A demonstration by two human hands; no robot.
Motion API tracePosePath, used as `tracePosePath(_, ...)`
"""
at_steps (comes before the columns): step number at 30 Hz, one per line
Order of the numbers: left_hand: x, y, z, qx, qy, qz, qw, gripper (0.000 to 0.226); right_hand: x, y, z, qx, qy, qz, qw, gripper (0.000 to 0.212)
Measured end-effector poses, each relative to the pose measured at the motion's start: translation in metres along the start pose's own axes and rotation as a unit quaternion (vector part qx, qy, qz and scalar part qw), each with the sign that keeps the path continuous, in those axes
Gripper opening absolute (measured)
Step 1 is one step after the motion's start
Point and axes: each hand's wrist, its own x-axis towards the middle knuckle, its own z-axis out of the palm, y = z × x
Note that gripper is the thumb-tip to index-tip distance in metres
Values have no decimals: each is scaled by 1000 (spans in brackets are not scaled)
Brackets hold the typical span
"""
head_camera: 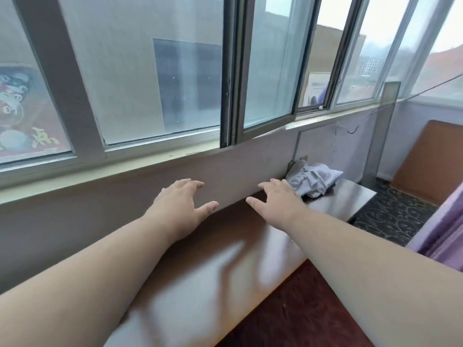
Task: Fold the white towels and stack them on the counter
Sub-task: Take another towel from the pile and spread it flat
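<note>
A crumpled white towel (314, 180) lies in a heap on the far right end of a glossy brown counter (200, 271) under the window. Both my arms stretch out over the counter. My left hand (179, 199) hovers palm down with fingers spread, holding nothing, well left of the towel. My right hand (275, 196) is also spread and empty; its fingertips are just beside the towel's left edge, and I cannot tell whether they touch it.
A wall and window sill (175, 159) run along the counter's far side, with a sliding window (263, 71) partly open. Past the counter's right end are patterned carpet (390, 216), a leaning brown board (431, 161) and a purple curtain (446, 236).
</note>
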Motion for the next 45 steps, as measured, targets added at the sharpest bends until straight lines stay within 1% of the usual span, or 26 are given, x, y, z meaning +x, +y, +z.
tracePosePath(6,12,140,65,-35,-10,10,999,71,-34,128,-48,-28,33,7,999,71)
tracePosePath(8,16,176,85,-41,-13,12,999,71,-43,167,-56,-44,25,11,999,71)
tracePosePath(11,21,217,109,-46,-22,19,999,71,-51,219,-63,-40,1,31,999,73)
tracePosePath(14,27,241,130,-48,-27,24,998,69,-52,258,-64,-39,-11,50,998,77)
tracePosePath(18,44,257,155,-52,-35,11,998,68,-41,290,-53,-15,-13,66,998,79)
tracePosePath(23,80,270,197,-100,-41,-17,994,72,-4,316,-31,-7,-20,81,996,78)
tracePosePath(28,154,275,242,-110,-55,-16,992,76,66,348,-11,-19,-18,84,996,76)
tracePosePath(32,226,277,266,-150,-59,-24,987,86,120,374,6,11,-20,104,994,73)
tracePosePath(35,273,277,286,-147,-63,-30,987,87,154,391,28,26,-35,112,993,73)
tracePosePath(40,319,265,319,-130,-63,-47,988,86,217,408,59,32,-81,101,991,71)
tracePosePath(45,374,248,350,-88,-56,-107,989,83,303,425,85,42,-113,53,991,68)
